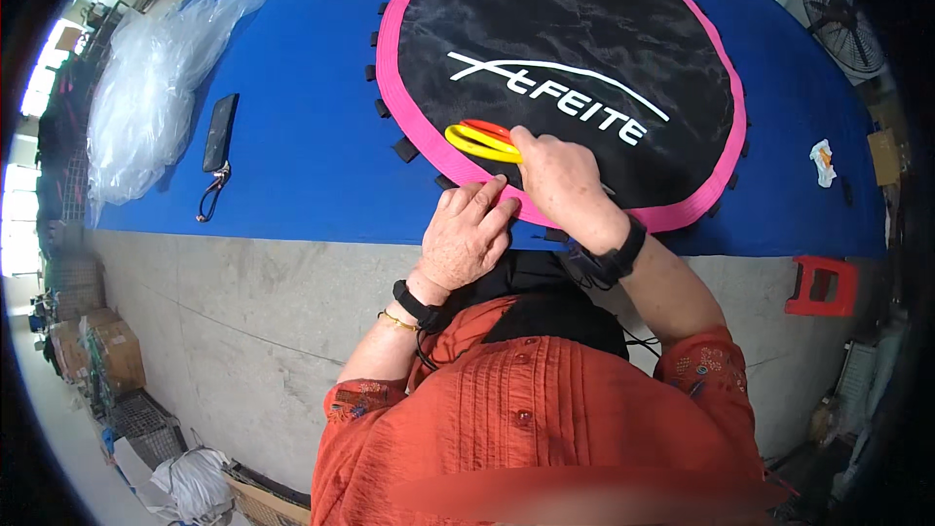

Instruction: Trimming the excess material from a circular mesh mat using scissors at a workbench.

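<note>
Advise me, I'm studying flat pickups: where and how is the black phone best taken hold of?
Probably at mid-length of the black phone, coming from above, the grip spanning both long edges: it lies flat on the blue table, narrow across, its far end pointing away. The near end looks less handy, since a looped strap trails there.

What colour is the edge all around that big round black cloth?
The cloth's edge band is bright pink, seen best in the head view.

Rust-red pintucked blouse [438, 419] with pretty busy embroidered cuffs [711, 367]. Black wristbands [416, 306] both sides, plus a gold-toned bracelet [397, 319].
</note>
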The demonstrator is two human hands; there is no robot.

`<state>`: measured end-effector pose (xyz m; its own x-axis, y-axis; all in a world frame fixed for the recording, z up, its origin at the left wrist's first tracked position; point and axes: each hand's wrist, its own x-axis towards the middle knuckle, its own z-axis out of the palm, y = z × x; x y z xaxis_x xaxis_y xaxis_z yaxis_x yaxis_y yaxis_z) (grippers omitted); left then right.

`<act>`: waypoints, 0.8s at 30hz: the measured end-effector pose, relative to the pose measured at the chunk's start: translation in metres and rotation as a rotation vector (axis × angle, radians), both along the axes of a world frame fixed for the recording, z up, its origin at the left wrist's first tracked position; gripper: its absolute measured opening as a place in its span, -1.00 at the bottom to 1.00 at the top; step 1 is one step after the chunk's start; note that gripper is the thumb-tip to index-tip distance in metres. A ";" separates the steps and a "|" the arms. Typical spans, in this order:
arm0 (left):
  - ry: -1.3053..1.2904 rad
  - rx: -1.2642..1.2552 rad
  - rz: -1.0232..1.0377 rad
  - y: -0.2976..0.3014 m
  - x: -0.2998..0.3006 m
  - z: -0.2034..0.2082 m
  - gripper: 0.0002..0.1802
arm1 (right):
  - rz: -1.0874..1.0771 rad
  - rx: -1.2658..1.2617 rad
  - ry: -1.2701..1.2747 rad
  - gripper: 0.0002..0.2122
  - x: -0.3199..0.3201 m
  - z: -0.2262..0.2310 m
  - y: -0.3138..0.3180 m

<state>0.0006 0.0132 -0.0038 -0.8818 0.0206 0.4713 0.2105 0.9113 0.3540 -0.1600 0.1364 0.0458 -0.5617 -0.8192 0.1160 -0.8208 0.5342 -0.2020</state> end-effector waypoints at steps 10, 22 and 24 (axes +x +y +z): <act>-0.003 0.016 0.000 0.000 0.002 -0.001 -0.51 | -0.047 -0.077 0.038 -0.83 -0.014 -0.007 -0.012; 0.000 0.011 0.000 -0.001 0.001 0.002 -0.51 | -0.043 -0.057 0.047 -0.88 -0.017 -0.005 -0.014; 0.006 0.017 0.011 -0.001 0.002 0.003 -0.52 | -0.023 -0.020 0.040 -0.87 -0.003 0.001 -0.008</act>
<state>0.0027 0.0122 -0.0010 -0.8793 0.0033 0.4763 0.2029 0.9073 0.3682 -0.1630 0.1282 0.0473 -0.5747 -0.8036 0.1547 -0.8161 0.5490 -0.1804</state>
